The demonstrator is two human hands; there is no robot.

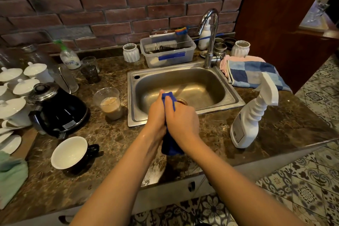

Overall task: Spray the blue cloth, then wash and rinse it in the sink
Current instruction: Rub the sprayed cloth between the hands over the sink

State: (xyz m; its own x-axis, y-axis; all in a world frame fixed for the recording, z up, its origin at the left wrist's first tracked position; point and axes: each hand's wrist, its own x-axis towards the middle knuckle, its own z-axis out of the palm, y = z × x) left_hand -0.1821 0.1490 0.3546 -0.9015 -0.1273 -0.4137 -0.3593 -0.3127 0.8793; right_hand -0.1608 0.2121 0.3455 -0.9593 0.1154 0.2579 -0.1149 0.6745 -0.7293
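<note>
The blue cloth [171, 146] is bunched between both palms over the front edge of the steel sink [233, 97]. My left hand [157, 115] presses it from the left, and my right hand [180, 117] is closed on it from the right. One end of the cloth pokes out above the fingers and the other hangs below the wrists. The white spray bottle [247, 123] stands upright on the counter to the right of the sink. The chrome tap [211, 42] rises behind the basin; no water stream shows.
A plastic cup of milky drink [110, 105], a black kettle [58, 112] and a black-and-white cup [70, 152] stand left of the sink. White lidded cups [22, 86] fill the far left. A checked towel [256, 75] lies at right; a plastic tub [167, 53] sits behind.
</note>
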